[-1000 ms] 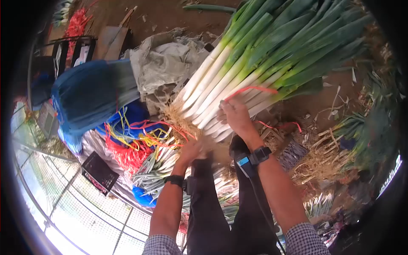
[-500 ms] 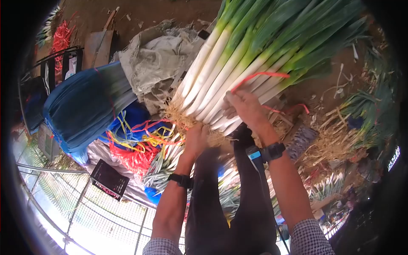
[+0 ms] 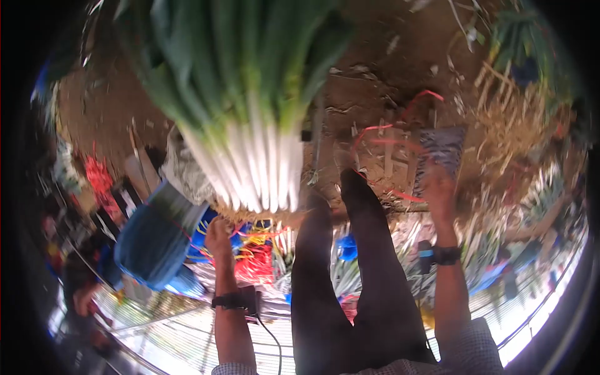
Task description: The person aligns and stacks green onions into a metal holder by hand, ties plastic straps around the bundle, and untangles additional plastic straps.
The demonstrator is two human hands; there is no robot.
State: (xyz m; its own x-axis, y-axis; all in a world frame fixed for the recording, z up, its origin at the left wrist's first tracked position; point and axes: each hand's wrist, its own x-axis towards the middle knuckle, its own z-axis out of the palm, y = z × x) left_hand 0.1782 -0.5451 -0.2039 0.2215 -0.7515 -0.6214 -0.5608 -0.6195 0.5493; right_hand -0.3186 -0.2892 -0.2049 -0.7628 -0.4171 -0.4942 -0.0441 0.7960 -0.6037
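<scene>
A big bundle of leeks [image 3: 256, 156] lies ahead of me, green leaves pointing away and white shanks and roots toward me. My left hand [image 3: 219, 237] is closed just below the root ends at their left side; whether anything is inside its fingers is hidden. Out to the right, apart from the leeks, my right hand [image 3: 439, 187] is closed and blurred by motion. A red plastic strip [image 3: 375, 127] loops over the ground and runs up to that hand, which appears to grip it.
A blue cloth-covered bundle [image 3: 156, 237] stands at left, near a pile of red strips [image 3: 256, 262] and a pale sack [image 3: 187, 169]. A patterned grey block [image 3: 439, 150] lies beside my right hand. More leeks [image 3: 525, 50] lie at the far right.
My view has turned, so the leeks now sit further left. My right hand has moved off the shanks, out to the right with the red strip. My left hand is further left, below the roots.
</scene>
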